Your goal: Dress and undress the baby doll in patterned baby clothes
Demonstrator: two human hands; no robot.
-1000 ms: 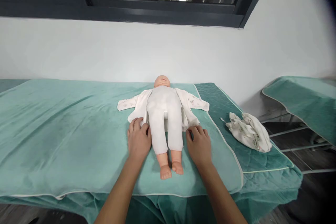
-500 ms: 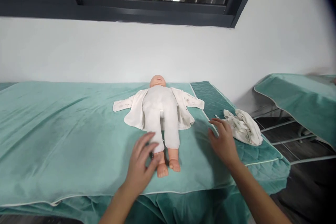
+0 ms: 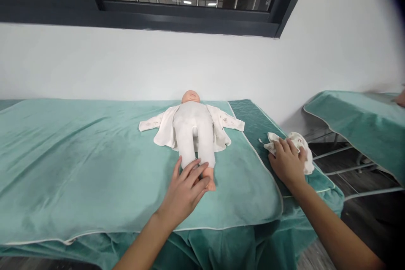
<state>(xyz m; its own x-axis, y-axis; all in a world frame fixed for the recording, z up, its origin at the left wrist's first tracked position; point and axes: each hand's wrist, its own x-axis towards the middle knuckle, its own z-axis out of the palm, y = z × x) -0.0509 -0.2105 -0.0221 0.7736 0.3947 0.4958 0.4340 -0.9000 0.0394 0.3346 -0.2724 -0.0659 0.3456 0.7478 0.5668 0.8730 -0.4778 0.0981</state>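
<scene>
White fabric covers the body and legs of the doll (image 3: 193, 114), which lies on its back near the middle of the frame, head toward the wall (image 3: 142, 63) and feet toward the viewer. Its head and the foot that shows are smooth, peach-coloured and slightly glossy. The legs lie side by side with a narrow gap between them. Spread open beneath it is a white jacket (image 3: 166, 133), its sleeves stretched out to both sides and marked with small prints, its lower edges flaring past the hips.

At lower centre, the left hand (image 3: 183, 192) is over the doll's lower legs and hides the other foot; its fingers are parted and loosely bent, grasping nothing, though whether they touch the doll cannot be told. Right of centre, the right hand (image 3: 288, 166) lies on a crumpled white cloth (image 3: 308, 162) with a faint pattern, fingers curved over it; whether they grip it cannot be told.

The doll and jacket rest on a pale green sheet (image 3: 95, 168) with a white edge, while the cloth sits beyond that edge, on the darker quilted cover (image 3: 245, 114) of the bed (image 3: 234, 242).
</scene>
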